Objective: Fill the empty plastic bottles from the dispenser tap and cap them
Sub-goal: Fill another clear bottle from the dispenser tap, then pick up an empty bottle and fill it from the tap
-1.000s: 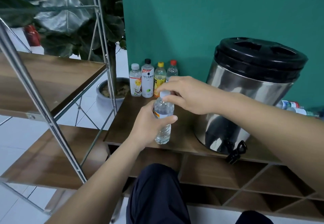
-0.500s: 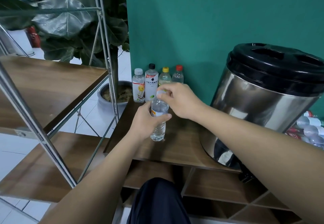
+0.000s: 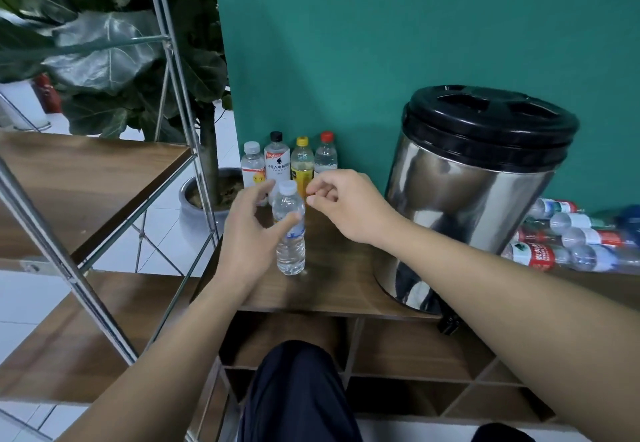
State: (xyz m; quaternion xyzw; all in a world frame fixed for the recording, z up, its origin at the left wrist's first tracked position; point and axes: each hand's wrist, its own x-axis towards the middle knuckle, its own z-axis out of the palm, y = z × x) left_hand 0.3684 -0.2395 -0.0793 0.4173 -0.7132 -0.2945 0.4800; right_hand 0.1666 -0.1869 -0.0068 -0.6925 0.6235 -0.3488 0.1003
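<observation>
1. Clear plastic is at the centre of my view: a small water bottle [image 3: 290,233] stands upright on the brown wooden bench [image 3: 332,289], with a pale cap [image 3: 287,186] seated on its neck.
2. My left hand [image 3: 252,230] is beside the bottle on its left. Its fingers are spread and relaxed; the thumb reaches across the front of the bottle at shoulder height, and I cannot tell whether it touches the plastic.
3. My right hand [image 3: 341,204] hovers just right of the cap, apart from it, with fingers loosely curled and nothing in them.
4. Behind the bottle, against the teal wall [image 3: 381,43], four capped bottles stand in a row: a white-capped bottle [image 3: 252,166], a black-capped bottle [image 3: 276,157], a yellow-capped bottle [image 3: 302,164] and a red-capped bottle [image 3: 326,156].
5. To the right on the bench stands the steel dispenser [image 3: 467,199] with its black lid [image 3: 488,123]. Its black tap [image 3: 448,324] hangs past the bench's front edge, well apart from the bottle I am watching.
6. Further right, behind the dispenser, a pile of bottles [image 3: 568,240] lies on its side; several carry red labels.
7. On the left I see a metal-framed wooden shelf [image 3: 86,178] and a large-leaved plant [image 3: 104,43] in a grey pot [image 3: 194,199] on the floor.
8. A dark trouser leg [image 3: 298,396] shows at the bottom, in front of the open compartments [image 3: 415,348] under the bench.
</observation>
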